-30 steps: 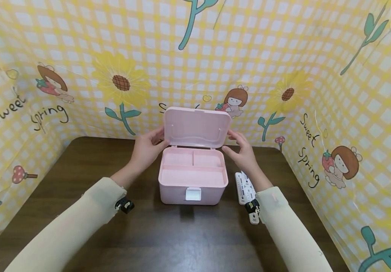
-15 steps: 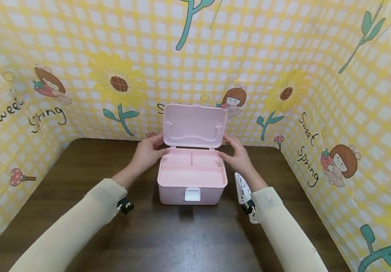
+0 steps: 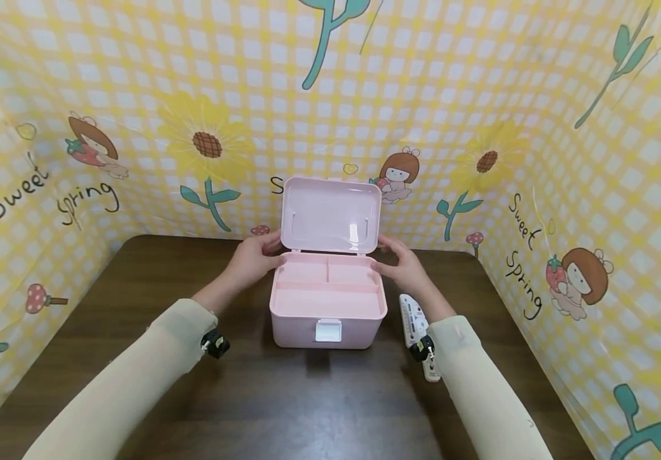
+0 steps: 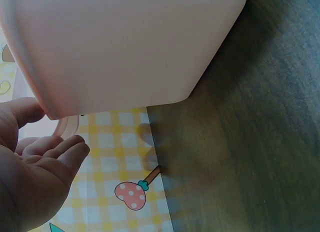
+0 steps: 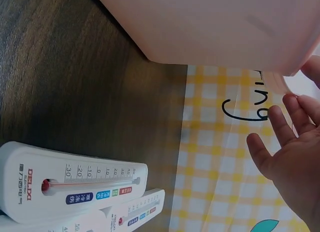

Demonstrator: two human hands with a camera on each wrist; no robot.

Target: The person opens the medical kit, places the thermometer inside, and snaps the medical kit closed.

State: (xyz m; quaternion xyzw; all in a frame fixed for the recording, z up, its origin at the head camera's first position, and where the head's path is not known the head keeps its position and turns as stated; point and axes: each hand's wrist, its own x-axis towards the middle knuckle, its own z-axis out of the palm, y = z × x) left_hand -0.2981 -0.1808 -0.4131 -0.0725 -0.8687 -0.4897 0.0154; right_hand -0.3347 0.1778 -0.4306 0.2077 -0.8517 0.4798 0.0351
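A pink plastic storage box (image 3: 328, 300) stands on the table with its lid (image 3: 330, 214) raised and leaning back. Inside sits a divided tray (image 3: 324, 291), two small compartments behind one long one. At the back left corner is my left hand (image 3: 254, 259); its thumb touches the rim while the fingers reach behind the lid. My right hand (image 3: 405, 265) mirrors it at the back right corner, thumb at the rim. In the right wrist view its fingers (image 5: 282, 124) are spread and nearly straight. Below my right forearm lie white thermometers (image 5: 75, 182), partly hidden by the sleeve in the head view.
The dark wooden table (image 3: 307, 409) extends in front of the box. A yellow checked cloth (image 3: 307, 128) with flowers and figures hangs behind and on both sides. A white latch (image 3: 328, 330) is on the box's front. Each wrist carries a small black camera.
The lid has tilted further back. Both hands have stayed at the back corners, the right thumb shifting inward onto the rim. The box has hardly moved.
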